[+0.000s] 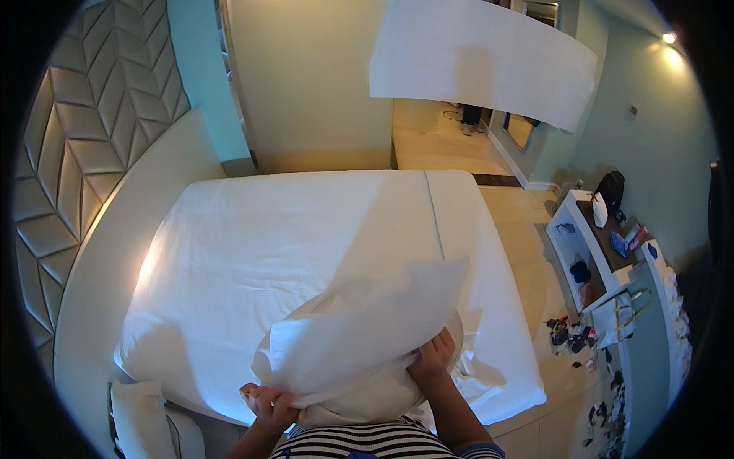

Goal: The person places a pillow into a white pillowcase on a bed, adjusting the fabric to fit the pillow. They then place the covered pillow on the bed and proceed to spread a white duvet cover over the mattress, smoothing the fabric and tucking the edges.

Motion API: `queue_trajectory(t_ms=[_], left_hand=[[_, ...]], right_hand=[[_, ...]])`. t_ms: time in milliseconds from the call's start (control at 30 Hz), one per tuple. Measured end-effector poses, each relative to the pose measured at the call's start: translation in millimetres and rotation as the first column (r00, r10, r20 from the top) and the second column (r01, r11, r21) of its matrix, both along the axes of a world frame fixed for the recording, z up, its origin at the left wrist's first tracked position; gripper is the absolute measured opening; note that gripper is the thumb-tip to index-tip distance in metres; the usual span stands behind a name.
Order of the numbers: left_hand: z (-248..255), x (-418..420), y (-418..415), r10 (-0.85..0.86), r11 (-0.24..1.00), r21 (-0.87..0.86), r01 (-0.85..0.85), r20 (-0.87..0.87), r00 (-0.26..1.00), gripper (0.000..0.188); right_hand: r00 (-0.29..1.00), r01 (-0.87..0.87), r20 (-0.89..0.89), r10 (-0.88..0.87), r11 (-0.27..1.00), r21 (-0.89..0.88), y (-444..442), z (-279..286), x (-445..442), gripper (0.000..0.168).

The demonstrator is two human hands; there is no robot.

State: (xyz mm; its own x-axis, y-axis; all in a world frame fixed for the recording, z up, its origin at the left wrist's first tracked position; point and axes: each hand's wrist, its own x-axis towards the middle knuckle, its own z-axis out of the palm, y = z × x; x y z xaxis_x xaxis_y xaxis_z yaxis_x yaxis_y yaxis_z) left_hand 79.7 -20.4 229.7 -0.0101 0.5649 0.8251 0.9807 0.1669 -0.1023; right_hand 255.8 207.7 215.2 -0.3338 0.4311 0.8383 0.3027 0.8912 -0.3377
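A white bed sheet (367, 344) is bunched and raised in front of my striped top, above the near side of the bed. My left hand (269, 404) grips its edge at the lower left, fingers curled over the cloth. On the right, my right hand (433, 358) is closed on another part of the same edge. Below lies a mattress (258, 241) in a smooth white cover, with a thin grey line near its right end. A broad white cloth panel (481, 63) hangs in the air at the upper right; whether it joins the sheet I cannot tell.
A padded headboard (103, 115) curves along the left. White pillows or cushions (137, 419) sit at the lower left. To the right, a low shelf unit (596, 246) holds bags and small items, and shoes (573, 335) lie scattered on the tiled floor (516, 246).
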Motion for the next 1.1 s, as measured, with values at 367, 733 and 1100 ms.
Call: queue_trajectory(t_ms=[367,733,1100], left_hand=[[-52,-12,-10,-0.289,0.956,0.285,-0.073,0.866,-0.408,0.058],[-19,-5,7,-0.147,0.925,0.222,0.307,0.958,-0.247,0.066],[-67,-1,117,-0.448,0.894,0.446,-0.049,0.893,-0.039,0.022]], right_hand=[[0.846,-0.454,0.250,0.471,0.882,-0.124,-55,48,20,0.027],[0.971,-0.169,0.195,0.135,0.971,0.168,-22,21,-14,0.013],[0.627,-0.625,0.545,0.557,0.777,-0.076,-54,57,-57,0.023]])
